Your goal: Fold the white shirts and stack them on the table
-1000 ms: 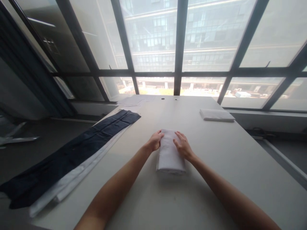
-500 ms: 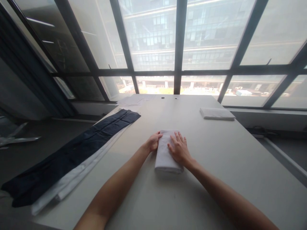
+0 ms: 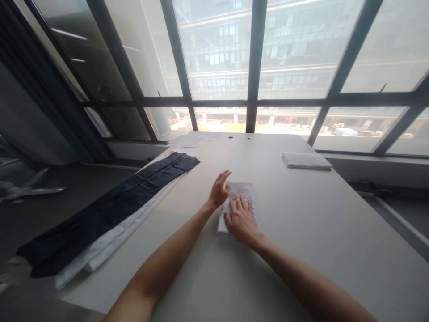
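A white cloth, folded into a narrow rectangle, lies in the middle of the white table. My right hand rests flat on its lower half, fingers stretched out and a little spread. Just above the cloth's left edge my left hand is raised, its fingers apart and nothing held in them. Part of the cloth is hidden under my right hand.
Dark trousers lie along the table's left edge, over white garments. Another folded white cloth sits at the far right. White sheets lie at the back left, before the windows.
My left hand has let go of the cloth's left edge and lifted. My right hand has slid down and left over the cloth. The view has shifted slightly left.
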`<action>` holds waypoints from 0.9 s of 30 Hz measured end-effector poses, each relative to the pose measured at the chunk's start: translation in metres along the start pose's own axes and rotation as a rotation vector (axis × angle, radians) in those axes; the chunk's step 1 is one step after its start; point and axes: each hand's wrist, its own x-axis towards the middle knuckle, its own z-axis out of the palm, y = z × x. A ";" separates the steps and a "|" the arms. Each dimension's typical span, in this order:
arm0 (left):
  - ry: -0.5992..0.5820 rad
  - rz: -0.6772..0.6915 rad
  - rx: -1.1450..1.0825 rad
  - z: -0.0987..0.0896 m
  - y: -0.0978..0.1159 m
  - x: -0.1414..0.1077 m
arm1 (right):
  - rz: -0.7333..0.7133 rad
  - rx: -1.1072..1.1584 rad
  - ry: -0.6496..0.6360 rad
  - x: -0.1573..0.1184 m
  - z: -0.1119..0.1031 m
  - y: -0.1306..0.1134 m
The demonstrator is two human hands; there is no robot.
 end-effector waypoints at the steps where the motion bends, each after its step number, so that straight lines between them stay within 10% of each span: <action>1: -0.096 0.100 0.140 -0.002 0.000 0.000 | -0.009 -0.001 -0.006 0.000 0.000 0.000; 5: -0.279 0.157 0.377 -0.008 -0.008 -0.001 | -0.121 0.025 -0.046 0.003 -0.012 0.012; 11: -0.072 0.037 0.456 -0.017 -0.016 0.002 | -0.459 0.329 -0.169 0.018 -0.055 0.084; 21: -0.434 -0.225 0.071 -0.019 0.007 -0.005 | 0.045 0.301 0.195 0.029 -0.067 0.162; 27: -0.127 -0.202 0.302 -0.005 0.006 -0.001 | 0.198 0.138 0.239 0.032 -0.078 0.159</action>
